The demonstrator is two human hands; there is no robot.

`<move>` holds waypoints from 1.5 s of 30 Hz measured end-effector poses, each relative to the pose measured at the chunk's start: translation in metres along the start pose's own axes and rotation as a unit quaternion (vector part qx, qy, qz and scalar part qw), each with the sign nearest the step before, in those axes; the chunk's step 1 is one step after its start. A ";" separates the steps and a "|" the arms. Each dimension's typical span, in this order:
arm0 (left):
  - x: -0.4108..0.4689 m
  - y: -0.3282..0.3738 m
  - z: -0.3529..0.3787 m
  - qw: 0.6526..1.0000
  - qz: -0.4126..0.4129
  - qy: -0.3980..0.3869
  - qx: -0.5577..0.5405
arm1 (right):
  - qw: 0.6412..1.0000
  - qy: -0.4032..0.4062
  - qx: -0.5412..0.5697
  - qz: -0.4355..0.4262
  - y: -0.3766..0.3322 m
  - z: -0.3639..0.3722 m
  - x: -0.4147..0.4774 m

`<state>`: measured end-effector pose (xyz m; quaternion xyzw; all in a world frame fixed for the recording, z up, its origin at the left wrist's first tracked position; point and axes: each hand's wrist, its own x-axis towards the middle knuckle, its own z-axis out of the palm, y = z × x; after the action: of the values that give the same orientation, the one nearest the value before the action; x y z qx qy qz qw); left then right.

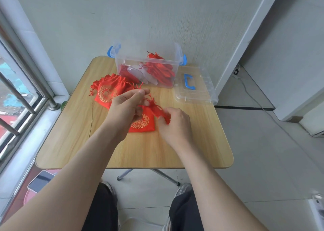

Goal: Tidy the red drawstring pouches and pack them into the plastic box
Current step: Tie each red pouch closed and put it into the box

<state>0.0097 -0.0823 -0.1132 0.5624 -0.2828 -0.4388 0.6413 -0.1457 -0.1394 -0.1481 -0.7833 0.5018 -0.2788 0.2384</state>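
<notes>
flanking the box [122, 62] — lid [201, 94], pouches [109, 90]

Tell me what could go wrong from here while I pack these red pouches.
1. The rolled pouch, pinched between the left hand and right hand, may unroll when released, and its cords could catch those of the loose pile.
2. Pouches in the box are heaped on its right side, so the lid might not shut flat.
3. The lid lies at the right edge of the table; an arm could knock it off.
</notes>
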 end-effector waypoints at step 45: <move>0.083 -0.035 -0.009 0.733 0.121 0.067 0.666 | 0.972 0.207 -0.092 -0.060 -0.063 0.008 0.181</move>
<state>0.0464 -0.1503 -0.1602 0.8345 -0.5246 -0.0185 0.1675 -0.0379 -0.2812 -0.0772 -0.7560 0.5155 -0.4014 0.0392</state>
